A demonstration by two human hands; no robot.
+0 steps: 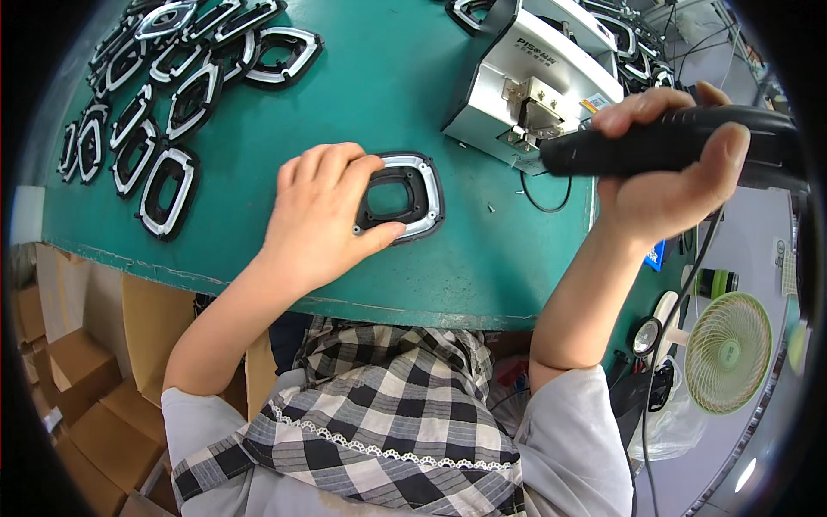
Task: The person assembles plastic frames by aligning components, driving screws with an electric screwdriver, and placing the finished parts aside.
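My left hand [317,215] lies over the left side of a black and silver ring-shaped frame [430,191], which rests flat on the green table. Its thumb presses the near edge and the fingers reach across the far edge. In my right hand [650,202] is a black electric screwdriver [642,155], raised above the table's right side. The screwdriver's front end is beside the outlet of a white and black screw feeder [538,60]. Whether its bit touches the outlet, I cannot tell.
Several similar frames [170,194] lie grouped at the far left, with more [624,39] behind the feeder. A cable [547,209] loops beside the feeder, and small loose screws [492,208] lie nearby. A green fan [729,353] stands at right; cardboard boxes [112,439] sit lower left.
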